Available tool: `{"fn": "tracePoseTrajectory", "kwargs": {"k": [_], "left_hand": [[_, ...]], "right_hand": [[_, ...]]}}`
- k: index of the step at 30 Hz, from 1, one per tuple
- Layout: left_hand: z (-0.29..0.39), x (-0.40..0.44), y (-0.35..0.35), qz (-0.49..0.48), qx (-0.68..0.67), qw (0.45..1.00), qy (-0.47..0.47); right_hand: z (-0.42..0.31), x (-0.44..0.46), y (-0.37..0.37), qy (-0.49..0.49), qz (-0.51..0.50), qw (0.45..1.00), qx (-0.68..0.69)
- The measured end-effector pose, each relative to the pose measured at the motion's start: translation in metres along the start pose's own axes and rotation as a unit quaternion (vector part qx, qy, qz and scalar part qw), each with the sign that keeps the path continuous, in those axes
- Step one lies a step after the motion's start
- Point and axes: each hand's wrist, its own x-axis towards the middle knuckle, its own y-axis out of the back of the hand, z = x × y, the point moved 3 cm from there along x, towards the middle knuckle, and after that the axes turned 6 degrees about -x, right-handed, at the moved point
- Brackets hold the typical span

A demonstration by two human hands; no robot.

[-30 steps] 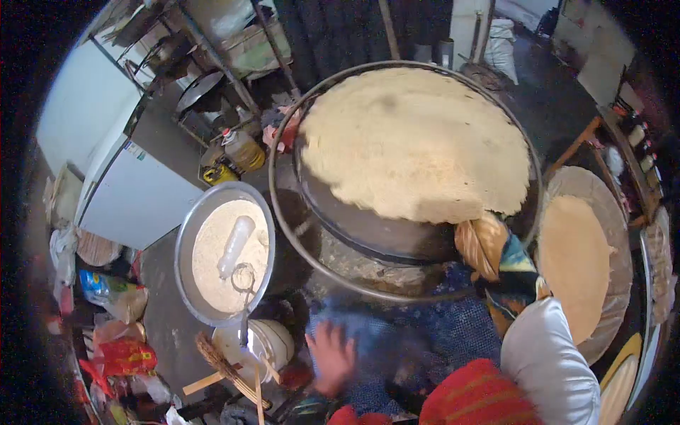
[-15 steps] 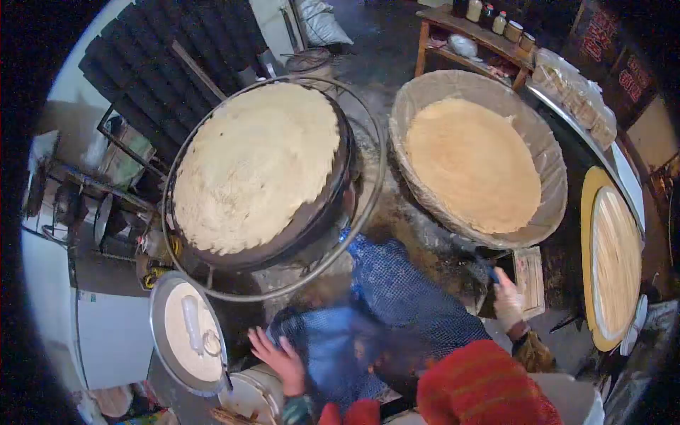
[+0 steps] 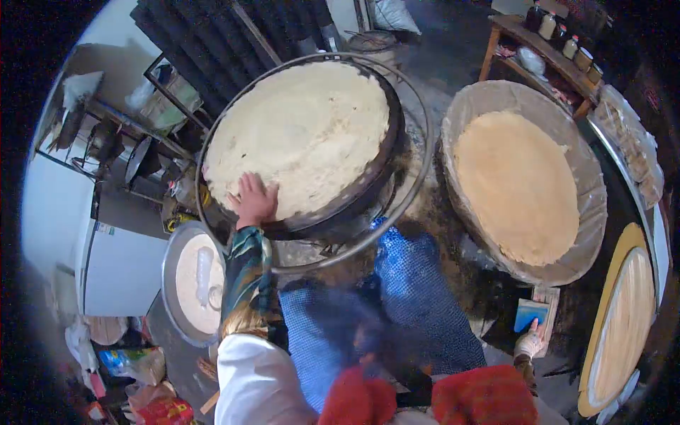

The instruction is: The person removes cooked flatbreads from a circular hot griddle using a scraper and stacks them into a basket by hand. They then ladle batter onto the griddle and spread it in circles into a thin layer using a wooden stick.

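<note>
My left hand (image 3: pixel 253 200) lies with its fingers spread at the near left edge of a large pale flatbread (image 3: pixel 297 134). The flatbread covers the top of a round dark griddle (image 3: pixel 340 216), which a metal ring (image 3: pixel 425 166) surrounds. Low on the right, my right hand (image 3: pixel 528 341) is closed around a scraper with a wide blue blade (image 3: pixel 531 315). Under and beside that scraper is a narrow wooden piece (image 3: pixel 545 301). Part of the right hand is covered by something whitish, perhaps a glove.
A cloth-lined basket (image 3: pixel 591 237) of tan batter or meal stands right of the griddle. At left is a metal basin (image 3: pixel 170 280) of pale powder with a clear scoop-like item (image 3: pixel 203 273) in it. A round board (image 3: pixel 623 312) leans at far right; a shelf with jars (image 3: pixel 545 46) is behind.
My left hand has moved up and forward from beside my knee onto the flatbread's edge. My right hand has lowered, bringing the blue scraper into plainer sight. The view has shifted too.
</note>
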Motion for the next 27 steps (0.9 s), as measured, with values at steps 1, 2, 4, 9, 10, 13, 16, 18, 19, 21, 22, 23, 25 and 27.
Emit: {"fn": "tracePoseTrajectory", "kwargs": {"k": [1,2,4,9,10,13,16,18,19,21,22,23,25,27], "left_hand": [[0.006,-0.005,-0.005,-0.039,-0.043,0.998,0.018],[0.018,-0.009,0.000,-0.042,-0.042,0.998,0.019],[0.031,-0.019,0.005,-0.076,-0.005,0.993,0.091],[0.037,-0.035,0.006,-0.074,0.007,0.995,0.073],[0.035,-0.039,0.009,-0.078,0.009,0.994,0.077],[0.032,-0.048,-0.003,0.038,-0.093,0.992,-0.071],[0.030,-0.060,-0.006,0.101,-0.011,0.983,-0.153],[0.038,-0.067,-0.007,0.052,-0.036,0.986,-0.154],[0.046,-0.068,-0.006,0.033,-0.041,0.985,-0.165],[0.063,-0.070,-0.001,-0.005,-0.045,0.982,-0.181],[0.066,-0.067,-0.003,-0.006,-0.047,0.983,-0.178],[0.071,-0.064,-0.004,0.007,-0.099,0.972,-0.212],[0.076,-0.059,-0.001,0.054,-0.172,0.952,-0.249],[0.066,-0.049,-0.001,0.069,-0.137,0.961,-0.229]], "right_hand": [[-0.006,-0.011,0.038,0.001,-0.060,0.997,0.050],[-0.006,-0.005,0.022,0.002,-0.062,0.997,0.047],[-0.009,0.002,-0.003,0.040,0.171,0.979,0.105],[-0.128,-0.031,0.202,0.261,0.371,0.822,0.344],[-0.154,-0.041,0.233,0.299,0.350,0.804,0.375],[-0.246,-0.076,0.300,0.306,-0.063,0.646,0.696],[-0.326,-0.082,0.358,0.292,-0.289,0.441,0.798],[-0.364,-0.074,0.381,0.283,-0.337,0.416,0.796],[-0.379,-0.072,0.387,0.255,-0.392,0.400,0.788],[-0.401,-0.072,0.392,0.227,-0.446,0.387,0.774],[-0.412,-0.072,0.390,0.215,-0.494,0.372,0.756],[-0.421,-0.073,0.386,0.201,-0.540,0.356,0.735],[-0.435,-0.071,0.375,0.187,-0.567,0.312,0.739],[-0.450,-0.056,0.370,0.251,-0.463,0.248,0.813]]}}
